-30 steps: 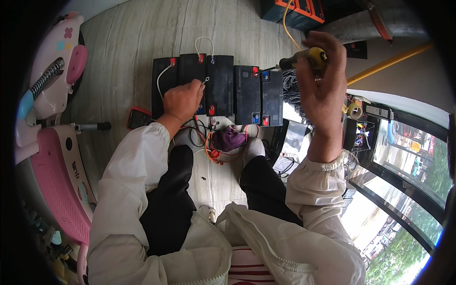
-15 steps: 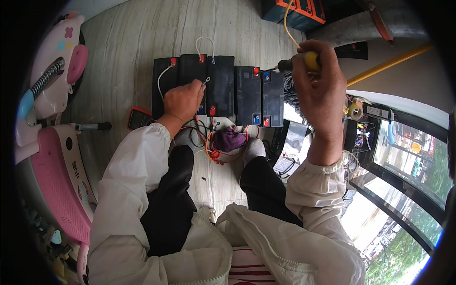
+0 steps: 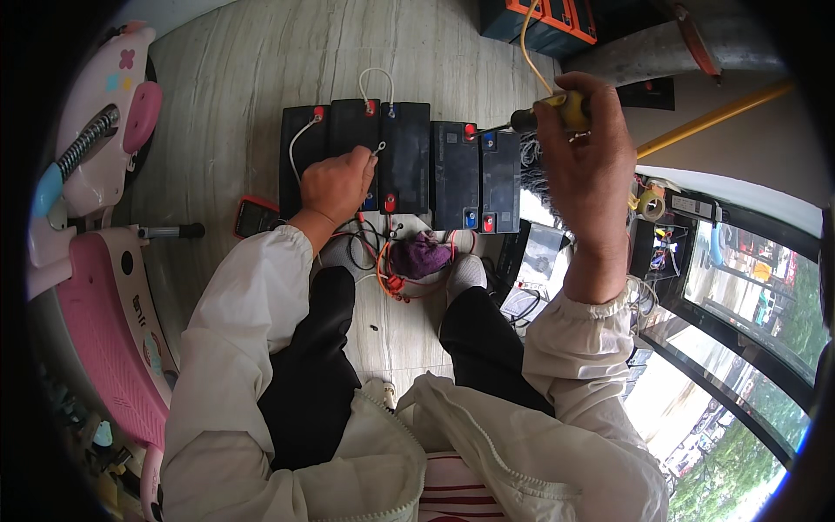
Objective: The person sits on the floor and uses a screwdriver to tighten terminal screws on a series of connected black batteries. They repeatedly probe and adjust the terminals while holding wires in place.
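Note:
Several black batteries (image 3: 406,157) stand side by side on the floor in front of my feet, with red and blue terminals. My left hand (image 3: 337,184) is closed over the second battery from the left, gripping a white wire (image 3: 296,148). That wire's ring terminal sticks out past my fingertips; its other end sits at the leftmost battery's red terminal. My right hand (image 3: 590,161) grips a screwdriver (image 3: 570,111) with a yellow and black handle. Its shaft points left toward the red terminal (image 3: 470,131) of the fourth battery; whether the tip touches is too small to tell. Another white wire (image 3: 376,71) loops between two batteries.
A purple cloth (image 3: 422,254) and tangled red and black leads lie between my feet. The red-edged meter (image 3: 255,216) is left of the batteries. A pink scooter (image 3: 113,322) stands at left, orange-topped batteries (image 3: 539,22) at the back, a yellow pole (image 3: 713,117) at right.
My right hand and the screwdriver handle have shifted very slightly. The left hand stays in place with the wire.

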`<control>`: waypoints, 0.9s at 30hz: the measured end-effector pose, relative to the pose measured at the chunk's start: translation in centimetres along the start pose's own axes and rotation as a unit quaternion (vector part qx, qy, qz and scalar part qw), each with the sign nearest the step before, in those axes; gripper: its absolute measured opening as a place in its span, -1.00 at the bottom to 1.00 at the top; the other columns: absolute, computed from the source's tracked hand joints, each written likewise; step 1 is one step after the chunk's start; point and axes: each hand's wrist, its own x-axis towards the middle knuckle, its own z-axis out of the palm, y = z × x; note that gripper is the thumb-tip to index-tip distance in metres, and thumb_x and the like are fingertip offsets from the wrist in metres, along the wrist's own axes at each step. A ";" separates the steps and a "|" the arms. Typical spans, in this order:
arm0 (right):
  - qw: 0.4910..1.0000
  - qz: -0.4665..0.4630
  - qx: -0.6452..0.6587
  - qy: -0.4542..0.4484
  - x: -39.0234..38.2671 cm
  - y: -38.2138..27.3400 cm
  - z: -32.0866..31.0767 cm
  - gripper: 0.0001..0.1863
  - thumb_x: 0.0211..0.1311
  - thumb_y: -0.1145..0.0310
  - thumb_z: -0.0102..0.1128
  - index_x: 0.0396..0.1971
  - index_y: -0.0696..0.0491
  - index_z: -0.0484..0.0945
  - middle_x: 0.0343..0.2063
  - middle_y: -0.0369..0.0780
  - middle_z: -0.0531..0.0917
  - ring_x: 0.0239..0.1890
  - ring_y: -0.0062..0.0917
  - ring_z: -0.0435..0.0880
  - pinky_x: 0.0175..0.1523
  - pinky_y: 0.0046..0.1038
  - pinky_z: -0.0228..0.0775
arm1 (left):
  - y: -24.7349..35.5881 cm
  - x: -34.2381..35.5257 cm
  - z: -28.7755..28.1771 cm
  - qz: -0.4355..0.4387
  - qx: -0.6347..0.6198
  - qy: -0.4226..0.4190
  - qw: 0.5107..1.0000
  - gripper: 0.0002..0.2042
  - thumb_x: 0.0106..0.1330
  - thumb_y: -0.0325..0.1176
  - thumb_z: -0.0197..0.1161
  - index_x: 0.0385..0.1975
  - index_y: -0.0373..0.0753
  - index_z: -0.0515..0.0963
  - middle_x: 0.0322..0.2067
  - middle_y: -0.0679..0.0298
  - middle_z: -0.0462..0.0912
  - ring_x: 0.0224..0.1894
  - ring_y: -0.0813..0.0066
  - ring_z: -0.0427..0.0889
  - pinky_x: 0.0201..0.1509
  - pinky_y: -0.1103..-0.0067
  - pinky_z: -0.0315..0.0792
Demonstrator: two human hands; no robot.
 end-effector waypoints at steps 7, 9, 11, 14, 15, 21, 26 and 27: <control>0.997 -0.004 -0.081 0.002 0.1 -0.2 -0.4 -0.61 0.22 0.18 0.48 -0.08 0.05 0.56 -0.24 -0.11 0.69 -0.33 -0.29 0.76 -0.26 -0.36 0.60 | -0.1 -0.1 0.0 0.002 0.002 0.003 1.000 -0.79 0.45 -0.12 0.15 -0.38 -0.06 0.45 -0.61 0.35 0.60 -0.58 0.27 0.64 -0.52 0.33 0.50; 1.000 -0.001 -0.002 0.001 0.0 -0.3 -0.2 -0.59 0.20 0.16 0.50 -0.09 0.05 0.56 -0.27 -0.11 0.71 -0.33 -0.30 0.77 -0.28 -0.36 0.60 | -0.1 -0.1 0.1 0.000 0.006 0.002 1.000 -0.79 0.45 -0.12 0.15 -0.39 -0.06 0.45 -0.61 0.35 0.60 -0.58 0.27 0.64 -0.52 0.33 0.50; 1.000 -0.003 0.024 0.007 -0.1 -0.2 -0.1 -0.57 0.19 0.14 0.51 -0.10 0.05 0.55 -0.29 -0.11 0.72 -0.33 -0.30 0.78 -0.28 -0.36 0.60 | -0.1 -0.1 0.1 -0.001 0.007 0.002 1.000 -0.79 0.45 -0.11 0.16 -0.39 -0.06 0.45 -0.61 0.35 0.60 -0.58 0.26 0.64 -0.52 0.33 0.50; 0.999 0.010 -0.026 0.023 0.0 0.1 0.1 -0.53 0.16 0.12 0.54 -0.09 0.06 0.54 -0.31 -0.10 0.74 -0.33 -0.29 0.78 -0.29 -0.36 0.60 | -0.1 -0.1 0.2 0.000 0.006 0.003 1.000 -0.79 0.45 -0.12 0.16 -0.39 -0.06 0.45 -0.61 0.34 0.60 -0.58 0.25 0.64 -0.52 0.33 0.50; 0.998 0.030 -0.047 0.025 0.0 -0.2 0.0 -0.52 0.15 0.12 0.55 -0.09 0.06 0.53 -0.32 -0.10 0.74 -0.33 -0.29 0.79 -0.29 -0.36 0.60 | -0.2 -0.2 0.2 -0.001 0.007 0.002 1.000 -0.79 0.45 -0.12 0.16 -0.39 -0.06 0.45 -0.61 0.34 0.60 -0.58 0.25 0.64 -0.52 0.33 0.50; 0.996 -0.004 -0.065 0.056 -0.1 0.6 0.5 -0.53 0.18 0.17 0.53 -0.07 0.08 0.51 -0.33 -0.11 0.73 -0.31 -0.35 0.77 -0.23 -0.42 0.58 | -0.2 -0.1 0.2 0.001 -0.003 0.005 1.000 -0.80 0.46 -0.13 0.15 -0.37 -0.06 0.46 -0.62 0.32 0.60 -0.59 0.23 0.64 -0.52 0.32 0.49; 0.985 -0.062 0.112 0.116 -0.4 0.6 0.5 -0.65 0.50 0.35 0.17 0.11 0.17 0.31 -0.08 -0.13 0.61 -0.10 -0.48 0.64 0.02 -0.46 0.51 | 0.1 0.1 0.1 0.004 -0.003 0.009 1.000 -0.78 0.45 -0.12 0.16 -0.40 -0.06 0.44 -0.62 0.32 0.59 -0.59 0.24 0.64 -0.51 0.32 0.51; 0.974 -0.085 0.148 0.150 -0.4 0.2 0.2 -0.66 0.49 0.34 0.16 0.09 0.16 0.31 -0.10 -0.11 0.61 -0.13 -0.49 0.63 -0.03 -0.46 0.51 | 0.0 0.0 0.1 0.002 -0.003 0.006 1.000 -0.78 0.45 -0.12 0.16 -0.40 -0.06 0.44 -0.63 0.31 0.59 -0.59 0.24 0.64 -0.51 0.32 0.50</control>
